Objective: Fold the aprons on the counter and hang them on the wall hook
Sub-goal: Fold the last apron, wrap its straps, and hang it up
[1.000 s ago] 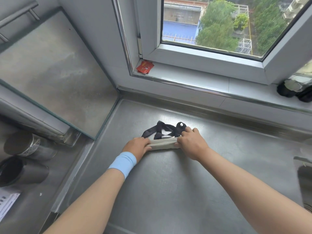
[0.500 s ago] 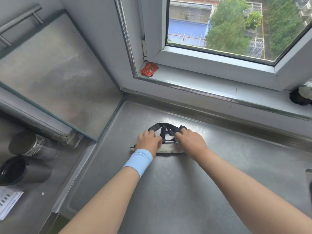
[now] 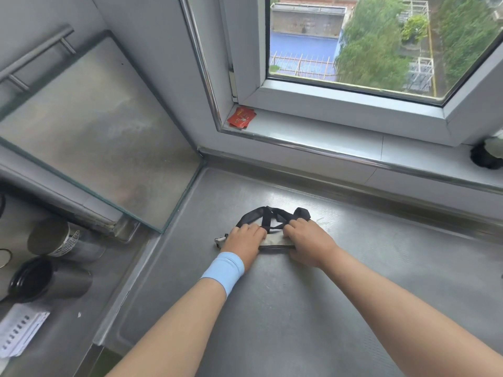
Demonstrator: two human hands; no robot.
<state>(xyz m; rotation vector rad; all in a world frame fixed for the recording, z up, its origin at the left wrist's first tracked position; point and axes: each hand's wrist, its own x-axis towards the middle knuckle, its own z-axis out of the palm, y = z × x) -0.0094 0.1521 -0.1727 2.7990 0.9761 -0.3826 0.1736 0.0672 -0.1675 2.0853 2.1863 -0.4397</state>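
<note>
Your left hand point(image 3: 243, 240) slid onto apron point(image 3: 275, 241) top since last second, pressing palm-down; right hand point(image 3: 307, 242) curls round far edge by straps point(image 3: 268, 217). Apron compact on surface point(image 3: 299, 308); fold nearly done, hook next

Apron point(image 3: 275, 242): a small beige folded bundle is lying on the steel counter point(image 3: 299, 322), below the window sill point(image 3: 340, 137).
Straps point(image 3: 268, 217): black loops are spilling from the bundle's far edge, onto the counter.
Left hand point(image 3: 245, 240): it is pressing palm down on the bundle's left part, with a light blue wristband point(image 3: 223, 270) sitting at the wrist.
Right hand point(image 3: 307, 240): it is gripping the bundle's right end, fingers curled over it.
Red packet point(image 3: 241, 118): it is lying in the sill's left corner.
Metal cups point(image 3: 54, 242): two are sitting close together at far left.
</note>
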